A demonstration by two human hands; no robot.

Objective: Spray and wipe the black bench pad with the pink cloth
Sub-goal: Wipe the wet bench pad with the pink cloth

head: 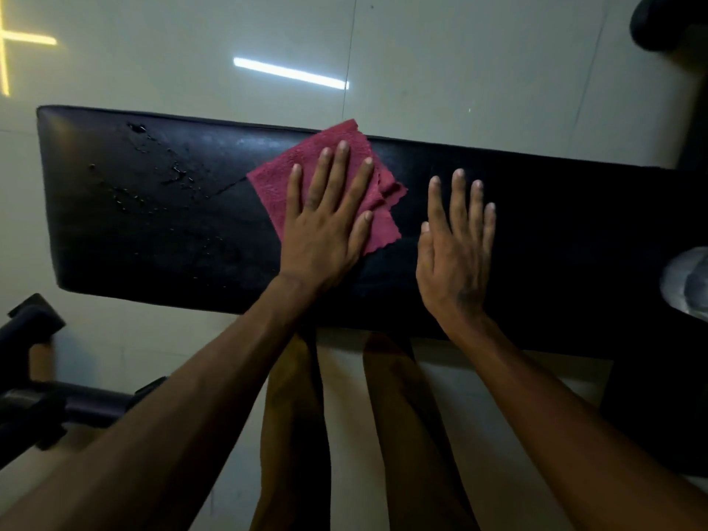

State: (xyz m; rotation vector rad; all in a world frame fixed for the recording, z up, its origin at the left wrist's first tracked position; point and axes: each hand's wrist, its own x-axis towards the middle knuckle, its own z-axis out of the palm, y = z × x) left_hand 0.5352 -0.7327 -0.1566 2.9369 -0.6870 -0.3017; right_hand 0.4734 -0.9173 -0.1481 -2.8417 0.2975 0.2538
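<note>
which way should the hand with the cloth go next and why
Probably slide the left hand, flat on the pink cloth, leftward: droplets sit on that end of the black bench pad, while the right hand rests flat on the other side.

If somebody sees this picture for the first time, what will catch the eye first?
The pink cloth stands out at the middle of the black bench pad, pressed flat under the left hand. The right hand lies flat on the pad beside it, and spray droplets glisten toward the pad's left end.

Pink cloth [283, 178] lies rumpled mid-pad; long black bench pad [555, 231] beaded with droplets toward 9 o'clock
</note>
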